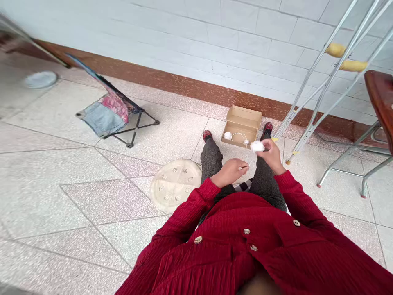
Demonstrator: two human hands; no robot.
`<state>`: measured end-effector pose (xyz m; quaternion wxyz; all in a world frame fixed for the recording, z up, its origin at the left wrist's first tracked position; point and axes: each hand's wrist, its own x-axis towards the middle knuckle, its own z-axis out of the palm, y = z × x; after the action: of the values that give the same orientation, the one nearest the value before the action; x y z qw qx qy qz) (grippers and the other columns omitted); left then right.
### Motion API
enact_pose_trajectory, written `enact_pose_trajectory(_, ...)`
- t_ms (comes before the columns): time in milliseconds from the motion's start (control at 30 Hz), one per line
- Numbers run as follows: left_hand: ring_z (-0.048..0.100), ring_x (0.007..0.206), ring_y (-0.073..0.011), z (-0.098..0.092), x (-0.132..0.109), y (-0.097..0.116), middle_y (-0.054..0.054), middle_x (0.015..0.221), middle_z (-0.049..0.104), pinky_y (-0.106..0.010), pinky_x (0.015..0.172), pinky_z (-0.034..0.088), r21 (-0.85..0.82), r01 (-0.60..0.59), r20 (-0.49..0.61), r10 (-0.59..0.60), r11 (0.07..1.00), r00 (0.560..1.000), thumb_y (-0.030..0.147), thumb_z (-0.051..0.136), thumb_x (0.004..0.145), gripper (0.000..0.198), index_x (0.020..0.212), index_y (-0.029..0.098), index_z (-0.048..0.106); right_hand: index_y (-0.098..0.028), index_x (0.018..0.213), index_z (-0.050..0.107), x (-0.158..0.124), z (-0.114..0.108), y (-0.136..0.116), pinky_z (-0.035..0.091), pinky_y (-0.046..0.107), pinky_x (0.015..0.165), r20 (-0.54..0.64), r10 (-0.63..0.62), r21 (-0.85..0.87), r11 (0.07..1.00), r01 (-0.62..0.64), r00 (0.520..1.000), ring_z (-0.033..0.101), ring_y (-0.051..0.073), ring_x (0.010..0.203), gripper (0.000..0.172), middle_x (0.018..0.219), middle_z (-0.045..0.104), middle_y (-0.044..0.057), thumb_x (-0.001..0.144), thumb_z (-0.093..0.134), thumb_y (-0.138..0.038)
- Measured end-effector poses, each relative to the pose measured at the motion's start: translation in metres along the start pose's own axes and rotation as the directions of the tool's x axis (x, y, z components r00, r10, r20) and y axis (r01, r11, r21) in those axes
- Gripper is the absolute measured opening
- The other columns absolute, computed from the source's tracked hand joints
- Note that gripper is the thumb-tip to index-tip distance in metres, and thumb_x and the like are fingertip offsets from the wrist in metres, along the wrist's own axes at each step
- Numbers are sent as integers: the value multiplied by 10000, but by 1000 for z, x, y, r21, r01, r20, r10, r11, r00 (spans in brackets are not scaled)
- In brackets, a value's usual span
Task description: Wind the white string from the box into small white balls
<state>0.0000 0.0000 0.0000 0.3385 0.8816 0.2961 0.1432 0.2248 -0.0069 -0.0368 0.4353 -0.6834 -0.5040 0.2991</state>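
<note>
Between the thumb and fingers of my right hand (pixel 272 155) is a small fluffy ball of white yarn (pixel 257 146), held above the gap between my knees. My left hand (pixel 231 171), lower and to the left, is closed in a pinch on a thin pale strand that appears to run up to the ball. Just beyond my hands, an open cardboard box (pixel 235 143) sits on the floor between my feet. Inside it lie a white yarn ball (pixel 227 135), a smaller white piece (pixel 246 142) and a loose looped strand.
To my left lies a round beige mat (pixel 162 188). A folding cloth stool (pixel 107 116) stands farther left, with a pale round object (pixel 41 79) behind it. Metal crutches (pixel 321 96) lean on the tiled wall (pixel 196 41) at right, near a metal-legged chair (pixel 379 102).
</note>
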Motion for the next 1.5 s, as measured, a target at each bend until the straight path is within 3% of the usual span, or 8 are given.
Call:
enact_pose_trajectory(100, 630, 821, -184, -12, -1, -14, -54, 831, 720, -291, 800, 439, 22, -2, -62, 3, 1000, 998, 267, 529, 950, 267, 802, 165, 727, -191, 873, 627, -26, 13, 1, 431, 279, 699, 327, 89, 82, 989, -122, 941, 550, 152, 734, 375, 840, 623, -19, 525, 767, -175)
enact_pose_trajectory(267, 628, 832, -171, -16, -2, -24, -33, 823, 718, -279, 837, 450, -185, -17, -74, 3, 983, 997, 305, 510, 954, 299, 792, 165, 719, -194, 941, 671, -53, 9, -18, 459, 257, 697, 713, 110, 362, 788, -498, 692, 593, 134, 739, 414, 849, 663, -21, 549, 798, -159)
enact_pose_trajectory(567, 594, 728, -125, 7, -1, -9, -2, 742, 683, -226, 760, 421, -452, 123, 21, -128, 883, 992, 368, 483, 960, 387, 739, 136, 700, -235, 914, 670, -21, -13, -56, 556, 248, 739, 302, 224, 798, 472, -375, 926, 648, 141, 855, 283, 972, 716, -3, 660, 789, -276)
enact_pose_trajectory(800, 587, 700, -129, 2, 0, -3, -7, 703, 678, -226, 707, 412, -365, 114, 58, -100, 924, 993, 338, 484, 948, 385, 691, 143, 695, -205, 907, 597, -6, 2, -15, 505, 322, 736, -68, 112, 336, 938, -83, 991, 591, 166, 776, 413, 895, 650, 11, 551, 800, -257)
enact_pose_trajectory(933, 586, 708, -137, -13, 4, -7, -12, 707, 670, -241, 722, 408, -225, 51, -28, -59, 973, 998, 291, 525, 920, 316, 696, 155, 703, -198, 855, 614, -28, 16, 3, 460, 297, 690, 238, 83, 77, 992, -104, 968, 545, 152, 712, 363, 810, 610, -17, 528, 773, -212)
enact_pose_trajectory(1100, 592, 748, -151, -28, 6, -17, -20, 739, 678, -261, 757, 418, -242, 35, -65, -52, 970, 997, 314, 523, 930, 320, 720, 158, 707, -193, 885, 647, -46, 7, -9, 484, 266, 633, 612, 231, 311, 809, -499, 756, 563, 140, 715, 355, 808, 623, -23, 550, 764, -170)
enact_pose_trajectory(1233, 599, 747, -146, -31, 7, -22, -16, 747, 687, -253, 748, 422, -357, 82, -44, -105, 930, 994, 352, 528, 932, 341, 727, 143, 704, -194, 960, 675, -50, -8, -31, 510, 240, 643, 736, 120, 440, 663, -606, 667, 592, 129, 727, 414, 839, 654, -13, 563, 760, -112)
enact_pose_trajectory(1500, 646, 784, -148, -4, 10, -14, -26, 761, 715, -247, 817, 457, -564, 101, -27, -140, 820, 990, 401, 519, 940, 403, 686, 138, 687, -265, 1088, 660, -35, -21, -68, 555, 228, 616, 448, 103, 711, 562, -423, 888, 631, 141, 800, 469, 1057, 694, 3, 640, 755, -161)
